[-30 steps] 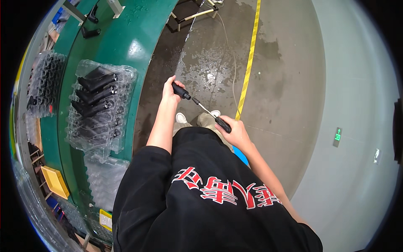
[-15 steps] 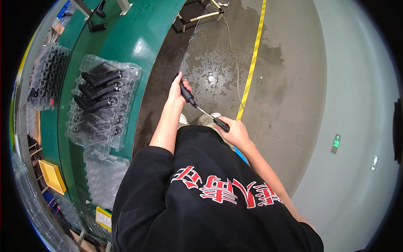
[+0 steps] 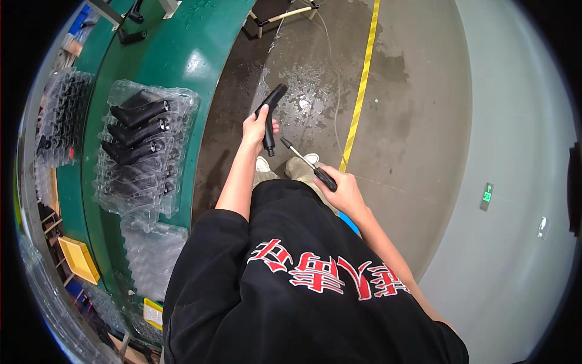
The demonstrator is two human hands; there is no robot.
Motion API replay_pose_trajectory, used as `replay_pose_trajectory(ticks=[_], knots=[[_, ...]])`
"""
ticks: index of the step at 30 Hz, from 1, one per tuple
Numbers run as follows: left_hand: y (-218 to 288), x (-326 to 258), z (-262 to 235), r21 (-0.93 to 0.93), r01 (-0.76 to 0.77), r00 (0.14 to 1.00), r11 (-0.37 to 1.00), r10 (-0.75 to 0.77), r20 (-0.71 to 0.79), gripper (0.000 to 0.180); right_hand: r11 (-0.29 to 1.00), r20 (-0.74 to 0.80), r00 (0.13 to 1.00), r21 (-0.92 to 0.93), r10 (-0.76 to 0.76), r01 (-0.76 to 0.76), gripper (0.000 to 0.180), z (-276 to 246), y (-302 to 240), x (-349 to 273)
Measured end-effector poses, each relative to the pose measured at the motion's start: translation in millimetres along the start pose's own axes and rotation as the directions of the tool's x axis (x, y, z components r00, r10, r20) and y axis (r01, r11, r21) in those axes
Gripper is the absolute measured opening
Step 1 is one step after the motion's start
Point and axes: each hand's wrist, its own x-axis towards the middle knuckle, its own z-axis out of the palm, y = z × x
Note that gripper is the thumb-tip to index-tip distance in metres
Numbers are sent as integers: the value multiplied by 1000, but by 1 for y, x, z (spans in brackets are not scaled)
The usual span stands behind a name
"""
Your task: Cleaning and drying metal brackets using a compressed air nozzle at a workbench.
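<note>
My left hand is closed around a black, bent, handle-shaped part, held up over the floor with its narrow end pointing down toward me. In my right hand is a screwdriver-like tool with a black handle, a thin metal shaft and a black piece at its tip. That tip stands just right of the part's narrow end, with a small gap between them. More black bent parts lie in stacked clear plastic trays on the green bench to my left.
The green bench curves along my left side. On it are clear trays nearer me and another tray stack farther left. A yellow bin is at the left. Wet floor, a hose and a yellow striped line lie ahead.
The tool's tip has come away from the black part's lower end. My left hand has turned the part, its upper end now leaning right and its narrow end pointing down.
</note>
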Motion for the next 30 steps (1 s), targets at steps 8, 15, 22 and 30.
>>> replay_pose_trajectory(ticks=[8,15,22,30], knots=[[-8,8,-5,-45,88,996,995,-87,25,52,950,80,966,-214,248,-226,21,1,-14,-2],[-6,-10,-4,95,27,999,995,-30,33,49,939,76,950,-191,304,-285,20,2,-19,17],[-6,-24,3,118,16,998,993,-22,50,47,922,24,941,-213,337,-325,21,13,-6,48],[2,-33,7,111,-22,998,994,14,67,46,906,-84,921,-166,380,-389,27,8,7,84]])
